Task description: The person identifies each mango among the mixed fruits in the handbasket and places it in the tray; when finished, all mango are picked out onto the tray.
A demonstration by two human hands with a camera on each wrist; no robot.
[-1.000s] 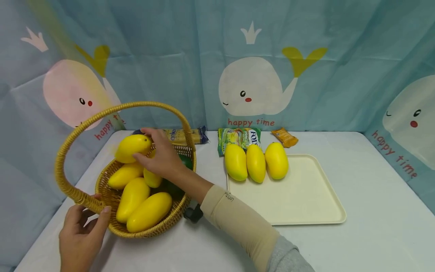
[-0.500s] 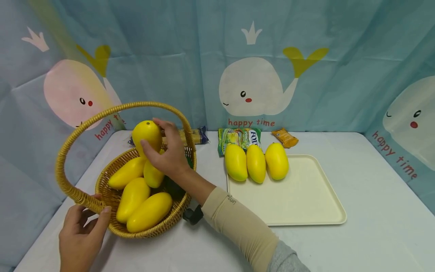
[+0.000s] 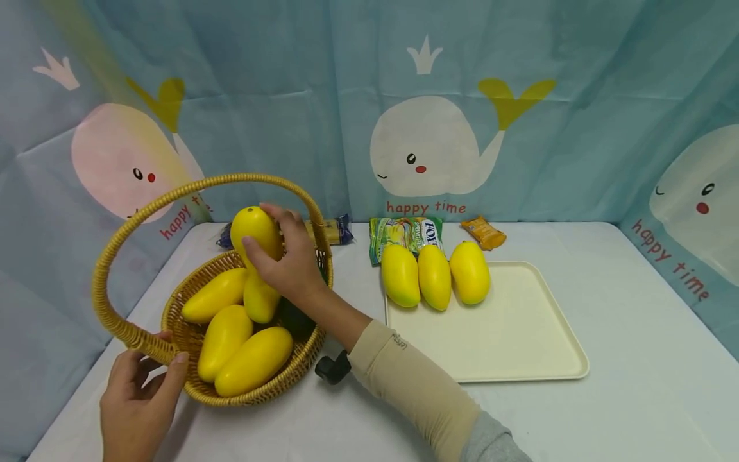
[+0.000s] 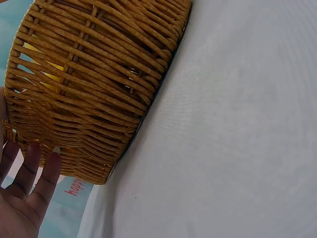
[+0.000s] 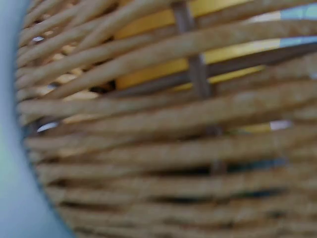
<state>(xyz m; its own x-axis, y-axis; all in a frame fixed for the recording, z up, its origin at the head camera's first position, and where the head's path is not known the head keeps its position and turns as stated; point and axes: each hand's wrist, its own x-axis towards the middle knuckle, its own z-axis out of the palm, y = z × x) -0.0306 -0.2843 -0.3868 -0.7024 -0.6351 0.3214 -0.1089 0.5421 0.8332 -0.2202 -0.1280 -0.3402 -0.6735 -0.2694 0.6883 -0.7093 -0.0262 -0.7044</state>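
While the left hand [image 3: 138, 394] steadies the basket [image 4: 94, 84], thumb and fingers pinching the foot of its handle [image 3: 248, 177], the right hand [image 3: 291, 263] grips 1 yellow mango [image 3: 253, 226], fingers spread about to its girth. It's stem end up, above the basket's far side; from here, can't tell if it touches the mango below [image 3: 260, 303]. My guess: light and stiff. Skin looks smooth and glossy, so slip is the risk, not bruising. Hold it at the belly, thumb opposite fingers; a narrower end would likely squirt out.
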